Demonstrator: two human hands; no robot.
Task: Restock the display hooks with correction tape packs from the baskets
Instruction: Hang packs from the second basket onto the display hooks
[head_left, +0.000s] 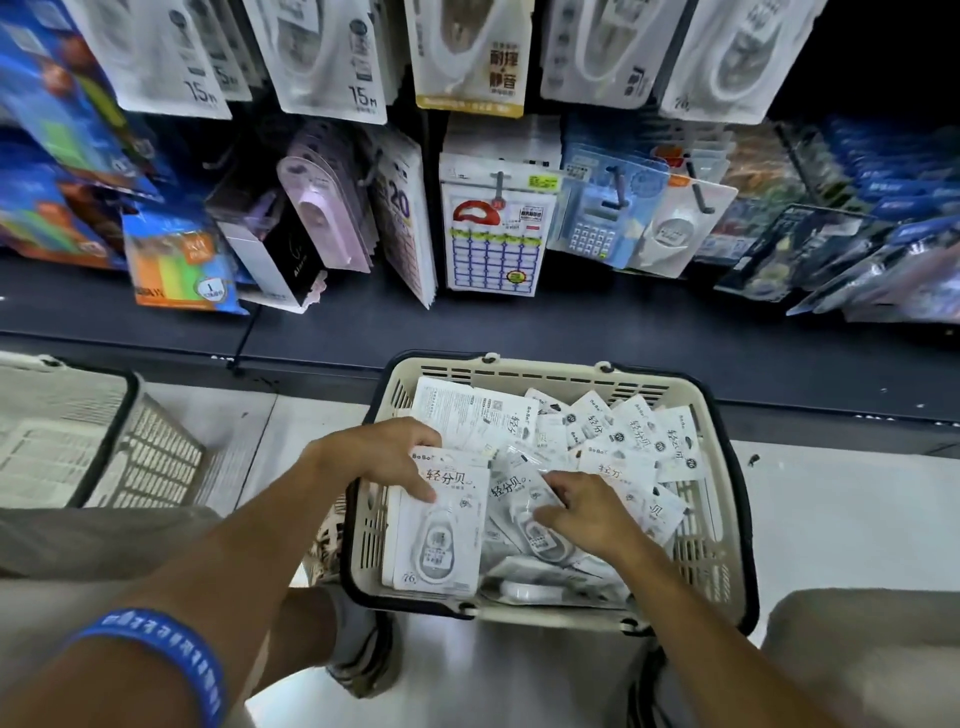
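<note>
A cream shopping basket (540, 371) with a dark rim sits on the floor, filled with several white correction tape packs (639, 436). My left hand (384, 457) grips a stack of these packs (441, 540) at the basket's left side, thumb on the top pack's face. My right hand (582, 512) reaches into the pile, fingers curled on a loose pack (519, 499) beside the stack. Above the basket, display hooks (500, 187) carry hanging stationery packs, with larger white tape packs (332, 57) on the top row.
A second cream basket (130, 447) stands on the floor at the left. A dark shelf base (571, 327) runs between the basket and the hanging goods. My knees frame the basket, and my shoe (363, 654) sits under its near edge.
</note>
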